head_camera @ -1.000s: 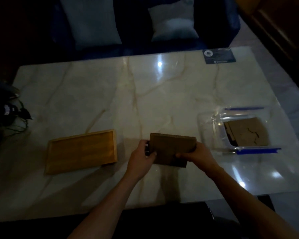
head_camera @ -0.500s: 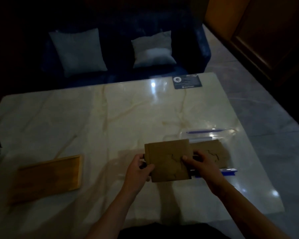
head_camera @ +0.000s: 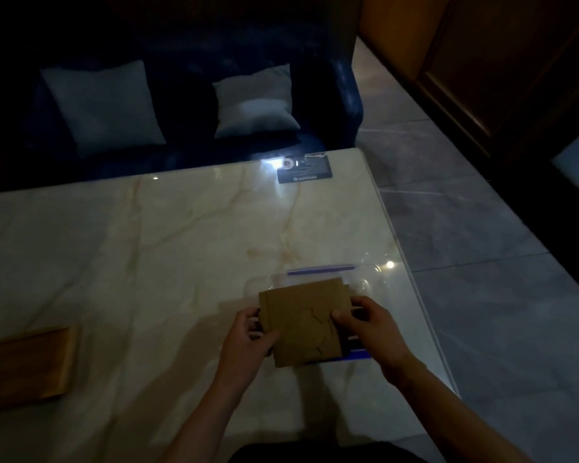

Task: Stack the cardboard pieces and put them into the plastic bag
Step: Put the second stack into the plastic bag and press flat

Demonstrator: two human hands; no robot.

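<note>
The stacking looks done: the cardboard pieces (head_camera: 301,324) sit gathered as one flat stack, held level between both hands just above the marble tabletop (head_camera: 181,245). The left hand (head_camera: 248,342) has its grip closed on the stack's edge at nine o'clock, thumb on top; the right hand (head_camera: 368,329) has its grip closed on the edge at three o'clock, thumb pressed onto the upper face. The plastic bag (head_camera: 365,279) lies flat directly under and beyond the stack, its blue zip strips showing at twelve o'clock and at about four o'clock of the cardboard. A brown edge peeks out at the stack's far right corner; whether that is a piece already inside the bag or part of the stack is too dim to tell. What remains, by my reading, is the insertion itself: finding the bag's mouth and sliding the stack in. The wooden tray (head_camera: 24,365) at nine o'clock appears empty of pieces.
</note>
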